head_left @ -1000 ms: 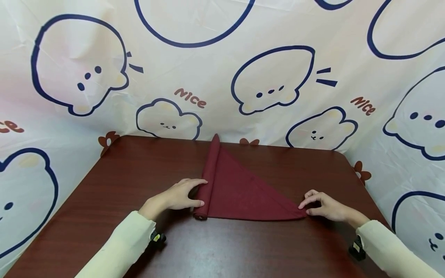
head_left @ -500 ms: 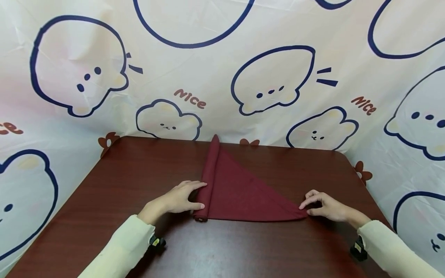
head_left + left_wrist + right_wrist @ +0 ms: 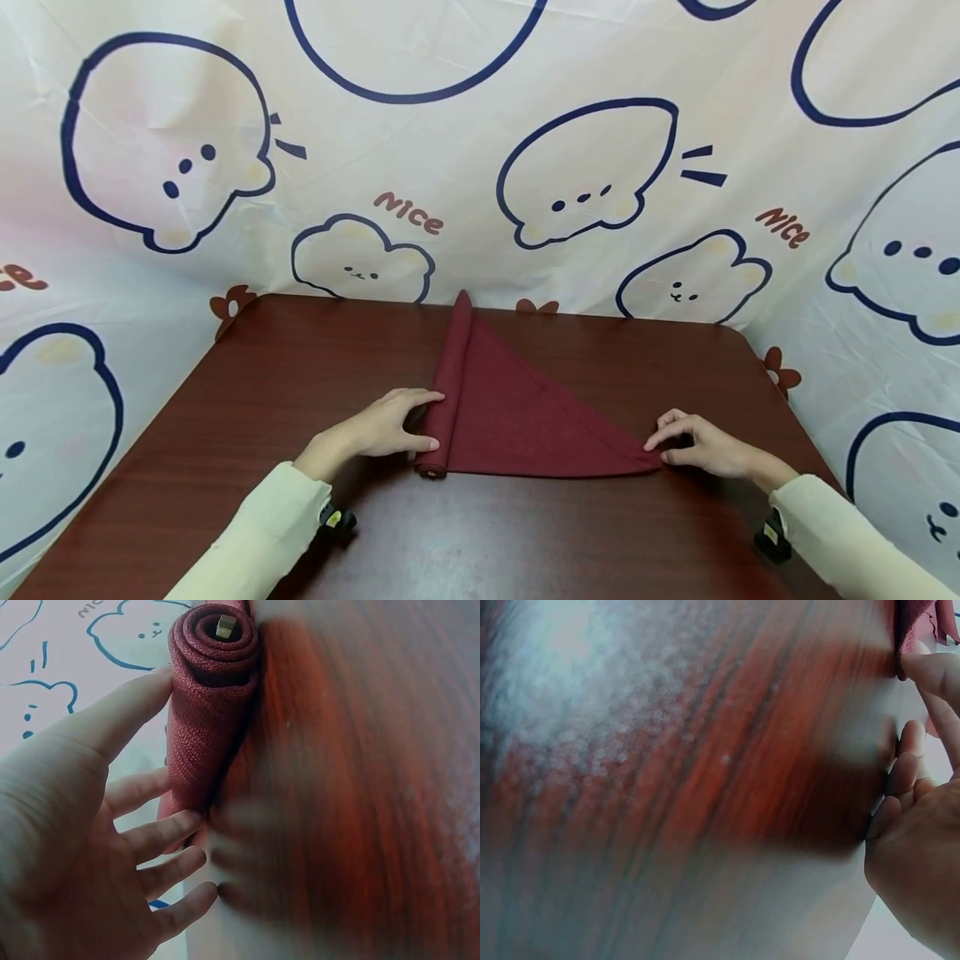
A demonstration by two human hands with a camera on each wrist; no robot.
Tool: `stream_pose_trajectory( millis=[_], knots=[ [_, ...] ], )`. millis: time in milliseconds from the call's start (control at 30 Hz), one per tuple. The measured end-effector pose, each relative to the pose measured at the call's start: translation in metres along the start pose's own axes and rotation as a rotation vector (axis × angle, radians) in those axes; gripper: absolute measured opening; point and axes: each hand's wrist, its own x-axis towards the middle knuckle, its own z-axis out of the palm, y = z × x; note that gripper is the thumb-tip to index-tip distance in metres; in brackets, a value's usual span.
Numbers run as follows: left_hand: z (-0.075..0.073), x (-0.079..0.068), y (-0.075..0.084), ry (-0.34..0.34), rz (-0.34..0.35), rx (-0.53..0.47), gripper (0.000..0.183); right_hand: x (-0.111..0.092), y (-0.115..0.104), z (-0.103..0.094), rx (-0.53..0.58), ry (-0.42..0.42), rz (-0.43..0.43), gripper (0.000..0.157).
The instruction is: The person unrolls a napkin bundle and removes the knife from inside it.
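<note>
Head view, dark red woven cloth (image 3: 517, 417): it lies before you on the glossy dark brown wooden surface (image 3: 570, 533), partly wound into a long roll (image 3: 450, 383), the rest spread flat to the right in a triangle.
Head view, left hand (image 3: 382, 427): your thumb and fingers are spread apart and touch the roll's left side, probably to steady it against unwinding or skewing.
Head view, right hand (image 3: 701, 446): you pinch the cloth's near right corner between thumb and index finger, likely so the flat part lies taut.
Head view, white sheet with navy bear outlines (image 3: 450, 150): it hangs behind the surface and along both sides, perhaps as a plain screen.
Left wrist view, roll end: spiral layers show, with a pale angular piece (image 3: 225, 628) in the centre, maybe a core to wind around; your thumb rests beside this end, the little finger clear of the cloth.
Right wrist view, cloth edge: just a scrap shows by your thumb tip; whether your curled lower fingers bear weight, you cannot tell.
</note>
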Motion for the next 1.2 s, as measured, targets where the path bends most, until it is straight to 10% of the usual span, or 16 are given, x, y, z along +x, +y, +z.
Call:
stream_pose_trajectory(
  millis=[1200],
  knots=[
    [0.011,0.018,0.024,0.02,0.037,0.089,0.064,-0.002,0.003,0.001,-0.003,0.015,-0.022,0.015]
  ],
)
